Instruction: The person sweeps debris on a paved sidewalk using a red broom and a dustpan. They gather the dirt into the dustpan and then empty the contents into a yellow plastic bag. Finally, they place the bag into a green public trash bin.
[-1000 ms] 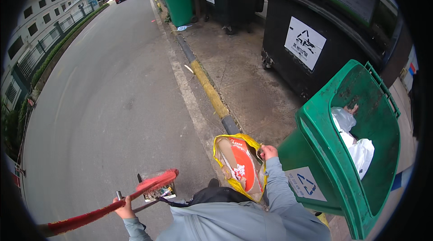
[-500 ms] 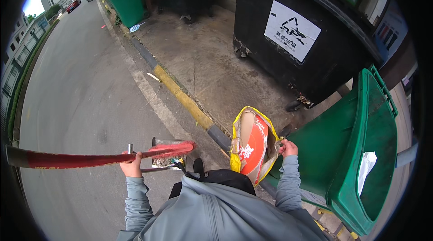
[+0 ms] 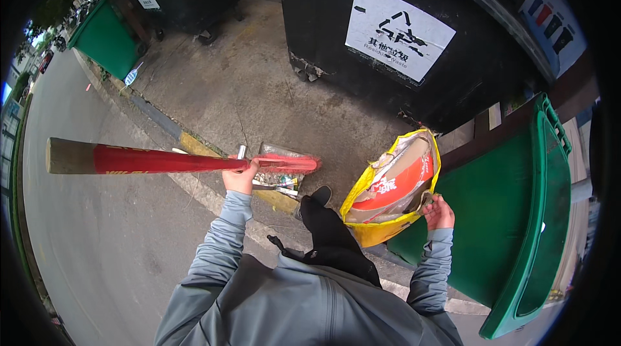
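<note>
My left hand (image 3: 239,179) is closed around the red handle of a broom (image 3: 158,160), which points out to the left. Red bristles lie over a metal dustpan (image 3: 279,150) holding small litter. A short silver tube end sticks up by my fingers; whether it belongs to the dustpan cannot be told. On the right, my right hand (image 3: 440,213) pinches the rim of a yellow bag (image 3: 375,234). Inside the bag is flattened cardboard with a round orange-red printed piece (image 3: 396,189). The bag gapes upward, tilted, beside a green wheeled bin.
That green bin (image 3: 482,216) stands close at my right. A large black waste bin (image 3: 317,19) with a white sign is ahead, another black bin (image 3: 184,3) and a green bin (image 3: 107,38) farther left. A yellow-and-grey kerb (image 3: 158,118) borders the road (image 3: 97,229).
I have stepped forward toward the black bin, and a foot is now over the kerb. Broom and dustpan have moved forward with me. The yellow bag has swung right and tilted.
</note>
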The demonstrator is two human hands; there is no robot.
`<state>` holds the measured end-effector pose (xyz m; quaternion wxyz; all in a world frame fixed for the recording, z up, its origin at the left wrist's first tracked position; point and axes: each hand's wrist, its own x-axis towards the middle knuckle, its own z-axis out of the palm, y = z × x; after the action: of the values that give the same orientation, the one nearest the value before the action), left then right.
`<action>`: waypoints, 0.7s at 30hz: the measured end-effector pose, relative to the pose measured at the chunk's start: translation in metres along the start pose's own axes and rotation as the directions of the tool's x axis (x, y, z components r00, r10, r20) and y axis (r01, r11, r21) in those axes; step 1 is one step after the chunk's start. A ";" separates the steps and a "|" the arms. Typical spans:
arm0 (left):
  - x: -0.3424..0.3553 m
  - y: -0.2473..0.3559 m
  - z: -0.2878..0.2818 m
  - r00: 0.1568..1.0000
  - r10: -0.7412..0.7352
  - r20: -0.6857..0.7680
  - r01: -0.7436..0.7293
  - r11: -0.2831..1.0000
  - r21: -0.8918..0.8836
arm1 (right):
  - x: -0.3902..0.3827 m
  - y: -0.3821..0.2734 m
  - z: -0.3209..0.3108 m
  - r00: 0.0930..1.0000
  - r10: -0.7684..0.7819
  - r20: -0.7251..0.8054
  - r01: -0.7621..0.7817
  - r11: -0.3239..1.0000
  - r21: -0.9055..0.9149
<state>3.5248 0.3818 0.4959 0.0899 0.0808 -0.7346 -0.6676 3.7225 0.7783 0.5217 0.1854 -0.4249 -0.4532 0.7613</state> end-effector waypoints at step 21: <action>0.297 -0.093 0.303 0.903 -0.175 0.393 -0.194 0.650 0.735 | 0.068 -0.124 0.166 0.964 0.132 -0.229 0.017 0.835 0.551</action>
<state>3.1634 0.5952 0.3827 -0.1129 -0.0421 -0.9468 -0.2983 3.5359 0.7996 0.6324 0.3332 -0.4627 -0.1754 0.8026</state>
